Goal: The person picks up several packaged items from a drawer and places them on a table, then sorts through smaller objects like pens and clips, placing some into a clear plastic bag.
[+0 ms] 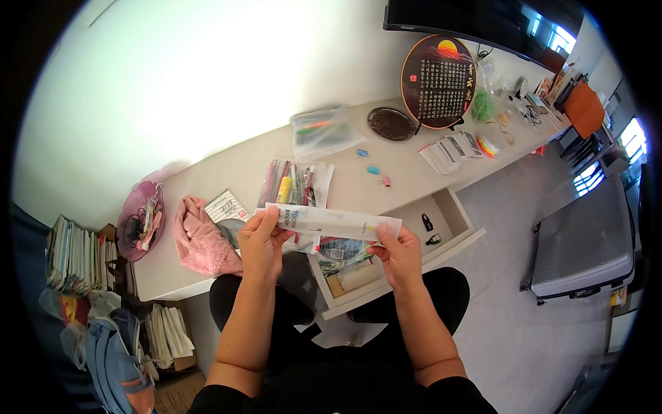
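Observation:
Held level in front of me over the open drawer [460,243] is a long white toothbrush packet [327,221]. My left hand [261,238] pinches its left end, and my right hand [400,254] grips the right end between thumb and fingers. Just behind the packet lies a clear pouch of pens [298,181] on the white desk [262,146]. Below the packet, a plastic-wrapped item [338,252] shows in the drawer, partly hidden. Two small black objects [427,222] lie farther right inside it. Left of my left hand is a crumpled pink towel [198,236].
A purple basket [126,231] stands at the desk's left end. Farther back are a clear zip bag [324,138], a dark oval tray [391,124], a round plaque [438,83] and several cards [448,153]. A grey suitcase [585,234] stands on the floor at right.

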### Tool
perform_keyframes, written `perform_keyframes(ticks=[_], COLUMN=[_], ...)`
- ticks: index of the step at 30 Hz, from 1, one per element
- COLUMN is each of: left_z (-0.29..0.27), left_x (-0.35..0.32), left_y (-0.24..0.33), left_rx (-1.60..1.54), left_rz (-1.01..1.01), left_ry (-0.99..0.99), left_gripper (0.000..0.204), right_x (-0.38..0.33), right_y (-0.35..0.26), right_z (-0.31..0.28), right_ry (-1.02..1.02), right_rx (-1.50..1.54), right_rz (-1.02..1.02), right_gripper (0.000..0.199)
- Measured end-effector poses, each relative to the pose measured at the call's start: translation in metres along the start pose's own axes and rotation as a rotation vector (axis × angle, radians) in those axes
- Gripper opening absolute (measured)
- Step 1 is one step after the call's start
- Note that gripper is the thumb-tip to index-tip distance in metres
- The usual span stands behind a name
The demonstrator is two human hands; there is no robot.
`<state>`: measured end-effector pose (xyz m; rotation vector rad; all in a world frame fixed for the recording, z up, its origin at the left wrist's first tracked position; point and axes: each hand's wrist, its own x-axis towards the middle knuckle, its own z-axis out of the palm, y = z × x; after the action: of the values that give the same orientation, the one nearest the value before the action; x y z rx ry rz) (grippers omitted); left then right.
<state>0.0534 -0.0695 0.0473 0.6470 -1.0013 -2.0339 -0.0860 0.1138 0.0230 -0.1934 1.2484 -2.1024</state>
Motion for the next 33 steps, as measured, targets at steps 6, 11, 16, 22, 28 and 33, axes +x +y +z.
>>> perform_keyframes(ticks=[6, 11, 16, 22, 28, 33], left_z=[-0.011, 0.0, 0.0, -0.007, -0.007, -0.006], left_x=[0.001, -0.008, -0.01, -0.007, -0.003, 0.001], left_y=[0.0, 0.007, 0.006, 0.001, 0.009, 0.016], left_rx=[-0.072, -0.213, -0.238, -0.188, -0.102, -0.051], left_rz=[-0.131, -0.204, -0.167, -0.116, -0.125, -0.111], left_ry=[-0.068, -0.18, -0.211, -0.183, -0.136, -0.113], left_gripper=[0.021, 0.027, 0.024, 0.02, 0.02, 0.02], right_x=[0.002, 0.007, 0.009, 0.009, 0.007, 0.007], right_y=[-0.002, 0.002, 0.007, 0.005, 0.002, 0.006], right_z=[0.001, -0.005, -0.007, -0.007, -0.004, -0.011], right_ry=[0.078, 0.158, 0.163, 0.111, 0.099, 0.002], right_rx=[0.107, 0.239, 0.263, 0.274, 0.172, 0.028], right_rz=[0.042, 0.076, 0.099, 0.148, 0.151, 0.234], right_gripper=[0.017, 0.017, 0.016, 0.017, 0.018, 0.017])
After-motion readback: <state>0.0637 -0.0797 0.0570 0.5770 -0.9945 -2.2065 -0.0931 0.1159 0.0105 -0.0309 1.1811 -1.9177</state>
